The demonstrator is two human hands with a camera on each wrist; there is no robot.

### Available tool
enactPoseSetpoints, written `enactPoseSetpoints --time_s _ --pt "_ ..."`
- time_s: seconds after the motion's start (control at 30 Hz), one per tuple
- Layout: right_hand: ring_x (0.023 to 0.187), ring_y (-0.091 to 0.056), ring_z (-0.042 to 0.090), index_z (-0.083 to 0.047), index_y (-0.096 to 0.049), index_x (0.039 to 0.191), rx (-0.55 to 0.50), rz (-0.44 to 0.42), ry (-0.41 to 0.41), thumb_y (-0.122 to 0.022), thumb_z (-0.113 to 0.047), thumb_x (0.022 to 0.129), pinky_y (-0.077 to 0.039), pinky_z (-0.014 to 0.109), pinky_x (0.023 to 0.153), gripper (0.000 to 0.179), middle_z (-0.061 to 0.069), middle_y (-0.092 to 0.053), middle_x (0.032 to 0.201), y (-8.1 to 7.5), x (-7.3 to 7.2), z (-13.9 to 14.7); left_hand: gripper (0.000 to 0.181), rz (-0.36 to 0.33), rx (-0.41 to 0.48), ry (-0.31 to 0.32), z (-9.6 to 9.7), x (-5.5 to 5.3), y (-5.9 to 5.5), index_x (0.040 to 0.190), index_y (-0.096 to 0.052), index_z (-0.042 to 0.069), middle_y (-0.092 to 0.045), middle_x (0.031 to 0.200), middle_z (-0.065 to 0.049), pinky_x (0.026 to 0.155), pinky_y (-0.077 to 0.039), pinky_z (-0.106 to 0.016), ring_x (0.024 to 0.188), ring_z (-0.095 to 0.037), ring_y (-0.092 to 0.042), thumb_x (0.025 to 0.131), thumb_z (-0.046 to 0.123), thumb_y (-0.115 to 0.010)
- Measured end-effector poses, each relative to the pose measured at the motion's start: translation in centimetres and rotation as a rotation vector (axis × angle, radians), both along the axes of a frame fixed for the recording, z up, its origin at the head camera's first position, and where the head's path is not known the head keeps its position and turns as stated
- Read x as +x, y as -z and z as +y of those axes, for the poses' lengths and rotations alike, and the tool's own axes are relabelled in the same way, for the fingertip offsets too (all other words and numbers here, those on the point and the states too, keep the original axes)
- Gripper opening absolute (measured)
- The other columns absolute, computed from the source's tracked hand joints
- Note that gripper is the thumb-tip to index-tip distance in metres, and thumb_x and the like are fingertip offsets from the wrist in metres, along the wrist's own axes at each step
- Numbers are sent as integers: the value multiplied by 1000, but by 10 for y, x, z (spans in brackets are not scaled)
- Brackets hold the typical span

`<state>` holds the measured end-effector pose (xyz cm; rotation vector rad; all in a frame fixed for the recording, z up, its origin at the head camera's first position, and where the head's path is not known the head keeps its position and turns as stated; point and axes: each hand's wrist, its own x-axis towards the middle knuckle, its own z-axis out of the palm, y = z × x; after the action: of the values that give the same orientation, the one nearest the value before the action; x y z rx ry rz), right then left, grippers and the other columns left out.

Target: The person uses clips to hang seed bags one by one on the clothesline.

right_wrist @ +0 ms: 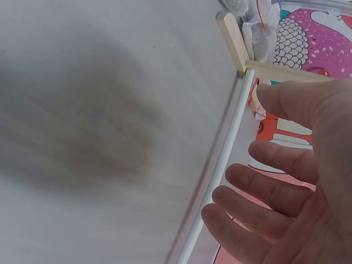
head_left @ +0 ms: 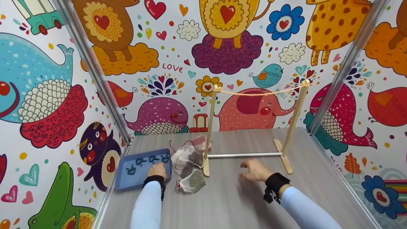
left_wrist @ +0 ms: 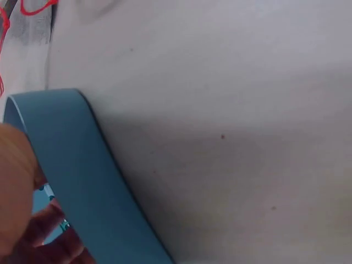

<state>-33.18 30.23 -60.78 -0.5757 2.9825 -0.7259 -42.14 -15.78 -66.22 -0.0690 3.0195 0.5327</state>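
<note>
In the head view my left hand (head_left: 157, 171) reaches over the near right part of a blue tray (head_left: 122, 183). Several small dark green clips (head_left: 131, 170) lie in that tray. The left wrist view has the left fingers (left_wrist: 58, 245) inside the tray, behind its blue wall (left_wrist: 77, 159); I cannot tell whether they pinch a clip. My right hand (head_left: 256, 170) hovers above the table in front of a wooden stand (head_left: 208, 127), holding nothing. Its fingers (right_wrist: 269, 187) are spread and loosely bent in the right wrist view, near the stand's white crossbar (right_wrist: 228, 137).
Mesh drawstring bags (head_left: 190, 181) with red cords lie between the tray and the stand's left foot (head_left: 206, 167). A slack string (head_left: 260, 94) runs between the tops of the two posts. Patterned walls (head_left: 171, 73) enclose the grey table (head_left: 222, 203).
</note>
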Motion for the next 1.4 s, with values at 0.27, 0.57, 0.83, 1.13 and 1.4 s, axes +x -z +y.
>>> enactPoseSetpoints --time_s 0.27,0.57,0.83,1.13,1.4 --pt "102 -76 42 5 -78 116 6 -12 0 -85 -25 91 -63 58 90 39 24 -80 110 -1 5 -6 23 72 -1 5 -3 7 -5 117 -79 -8 -80 115 -34 88 -67 -62 102 -52 -80 96 3 -80" --pt "109 -77 43 2 -80 119 -2 -21 20 -84 -23 95 -62 61 96 35 25 -81 120 -9 4 -24 15 369 25 44 9 9 -46 98 -81 -5 -81 100 -34 74 -66 -62 87 -52 -81 100 -6 -67" --pt "120 -79 41 1 -79 126 -73 136 -30 -84 -23 97 -63 61 105 38 19 -83 124 -32 -4 -55 7 594 241 188 81 27 -111 87 -82 7 -84 87 -16 72 -64 -58 80 -43 -82 94 8 -80" --pt "117 -81 37 -2 -71 145 -168 296 -69 -92 -32 95 -67 54 100 62 19 -81 133 -60 -8 -85 4 480 404 302 142 47 -131 96 -87 9 -87 94 -9 82 -67 -48 86 -30 -83 95 12 -84" --pt "101 -83 32 -2 -80 132 -167 410 -120 -92 -25 95 -69 48 87 45 13 -85 114 -60 -8 -83 6 438 460 326 156 55 -133 98 -89 13 -88 94 -5 80 -65 -45 86 -24 -83 95 15 -84"
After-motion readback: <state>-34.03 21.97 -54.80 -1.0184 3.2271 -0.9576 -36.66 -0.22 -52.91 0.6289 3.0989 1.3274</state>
